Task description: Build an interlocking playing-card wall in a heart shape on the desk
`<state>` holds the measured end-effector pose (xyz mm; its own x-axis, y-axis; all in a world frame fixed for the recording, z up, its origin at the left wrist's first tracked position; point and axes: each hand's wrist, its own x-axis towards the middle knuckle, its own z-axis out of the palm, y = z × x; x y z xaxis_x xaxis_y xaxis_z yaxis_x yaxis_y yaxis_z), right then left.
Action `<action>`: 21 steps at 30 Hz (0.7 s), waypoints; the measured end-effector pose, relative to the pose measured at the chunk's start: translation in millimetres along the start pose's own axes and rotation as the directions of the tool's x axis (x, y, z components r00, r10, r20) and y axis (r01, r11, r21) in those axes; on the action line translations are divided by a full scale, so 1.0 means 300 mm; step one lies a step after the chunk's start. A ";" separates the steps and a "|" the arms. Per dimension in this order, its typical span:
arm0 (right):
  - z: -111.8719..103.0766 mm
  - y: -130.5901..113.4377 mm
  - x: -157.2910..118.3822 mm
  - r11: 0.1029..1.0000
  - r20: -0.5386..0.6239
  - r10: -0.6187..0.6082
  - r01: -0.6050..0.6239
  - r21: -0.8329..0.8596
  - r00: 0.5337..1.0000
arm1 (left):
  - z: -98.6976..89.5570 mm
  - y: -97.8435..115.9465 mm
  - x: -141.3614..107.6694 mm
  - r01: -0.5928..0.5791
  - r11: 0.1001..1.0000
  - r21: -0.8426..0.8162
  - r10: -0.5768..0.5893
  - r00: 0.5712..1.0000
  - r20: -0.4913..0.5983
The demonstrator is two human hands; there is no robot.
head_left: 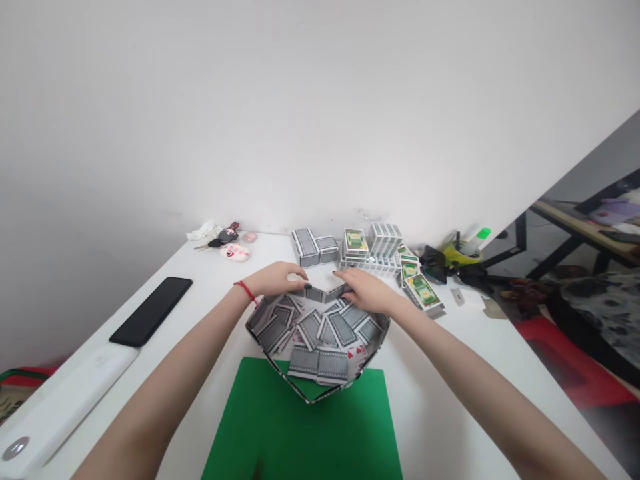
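Observation:
A heart-shaped frame (pixel 314 294) made of playing cards stands on the table, its point facing me. Inside it lie many loose playing cards (pixel 342 329), most with their grey backs up and a few showing red hearts. My left hand (pixel 281 278) is closed at the frame's far wall, left of the notch, thumb on the inner side. On the right of the notch, my right hand (pixel 367 289) pinches the same wall. The fingers behind the wall are partly hidden. The frame's near part overlaps a green sheet (pixel 305 440).
Behind the frame stand grey card blocks (pixel 306 247) and stacked card boxes (pixel 385 239), with more green card boxes (pixel 423 292) at the right. A black phone (pixel 151 311) and a long white device (pixel 70 407) lie left. A yellow-green holder (pixel 463 254) stands at the back right.

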<state>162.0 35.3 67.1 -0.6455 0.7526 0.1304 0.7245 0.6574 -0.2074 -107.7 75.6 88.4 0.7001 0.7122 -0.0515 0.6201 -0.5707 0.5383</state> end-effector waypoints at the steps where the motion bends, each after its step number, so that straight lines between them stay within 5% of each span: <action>1: -0.005 0.021 -0.010 0.996 -0.039 0.048 -0.045 0.070 0.998 | -0.014 -0.013 -0.009 0.024 0.991 -0.130 -0.027 0.999 -0.019; 5: 0.018 0.106 -0.049 0.876 -0.110 0.289 -0.216 0.432 0.951 | -0.002 -0.089 -0.050 0.027 0.805 -0.593 -0.030 1.000 0.004; 8: 0.059 0.132 -0.070 0.722 -0.031 0.375 -0.271 0.637 0.926 | 0.070 -0.144 -0.069 0.020 0.641 -0.767 -0.013 1.000 0.015; 12: 0.103 0.113 -0.077 0.609 0.045 0.420 -0.319 0.726 0.906 | 0.163 -0.178 -0.065 0.032 0.397 -0.917 -0.127 0.992 -0.020; 21: 0.131 0.103 -0.058 0.614 0.043 0.464 -0.356 0.704 0.885 | 0.180 -0.156 -0.022 0.088 0.449 -0.889 -0.334 0.939 -0.075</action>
<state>186.2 40.9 20.3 -0.2458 0.9691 -0.0224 0.5046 0.1082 -0.8565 -122.3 75.5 18.1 0.4238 0.8906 -0.1648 0.0259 0.1700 0.9851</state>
